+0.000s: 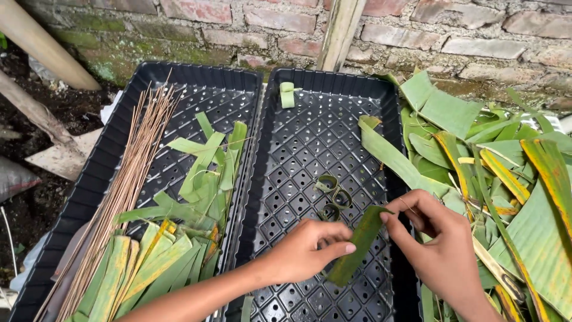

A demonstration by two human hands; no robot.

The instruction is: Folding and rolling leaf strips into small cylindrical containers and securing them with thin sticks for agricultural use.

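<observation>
While you look down over the right-hand black tray (381,95), both of your hands meet above its perforated floor. Item in hand: one green leaf strip (356,247), flat, smooth, matte, its long axis running diagonally from lower left to upper right. Your left hand (307,250) pinches its middle between thumb and forefinger; your right hand (438,241) pinches its upper end with the fingers pressed together. A thin pale sliver seems to sit in those right fingers too, though it is too small to be sure. The strip lies between the two hands, equally near to each.

Just beyond the strip, on the tray floor: three small leaf rings (332,197), curled, dark green. Far end of the same tray: one folded pale-green piece (288,94).

Left black tray (119,119): a bundle of thin brown sticks (128,185) laid lengthwise, beside cut leaf strips (196,197), some yellow-edged.

Right of the trays: a loose heap of broad banana leaves (506,179), green with yellow-orange streaks. Behind: a mossy brick wall (417,30).
</observation>
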